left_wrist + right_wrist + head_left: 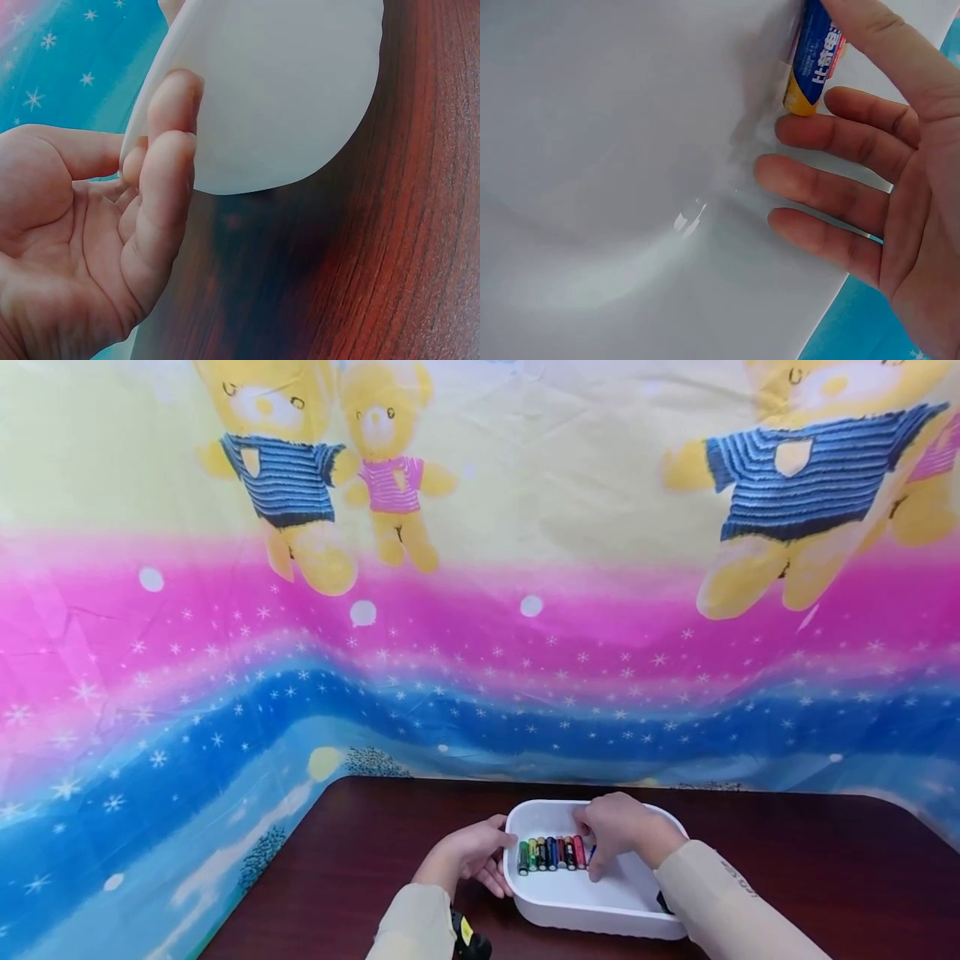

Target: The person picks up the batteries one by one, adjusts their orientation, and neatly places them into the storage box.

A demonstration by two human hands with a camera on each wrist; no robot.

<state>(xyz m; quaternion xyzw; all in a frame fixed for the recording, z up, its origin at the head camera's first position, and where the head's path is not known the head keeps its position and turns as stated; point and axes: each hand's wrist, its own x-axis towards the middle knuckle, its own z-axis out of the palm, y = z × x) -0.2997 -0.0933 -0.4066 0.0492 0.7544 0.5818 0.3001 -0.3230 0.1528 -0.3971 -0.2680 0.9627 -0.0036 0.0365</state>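
Observation:
A white plastic tray [600,902] stands on the dark table, with a row of AA-type batteries [551,852] lying side by side in it. My left hand [480,852] grips the tray's left end, thumb at the rim and fingers against the outer wall. In the left wrist view, the fingers [166,165] press against the white wall. My right hand [617,828] reaches into the tray at the right end of the row. Between its thumb and forefinger it pinches a blue battery with a yellow end [808,64]; the other fingers are spread over the tray floor.
The dark reddish-brown table [360,843] extends around the tray. Behind it hangs a cloth backdrop [480,652] with printed bears and snowflakes. A black wrist camera with a yellow label [467,933] sits below my left wrist.

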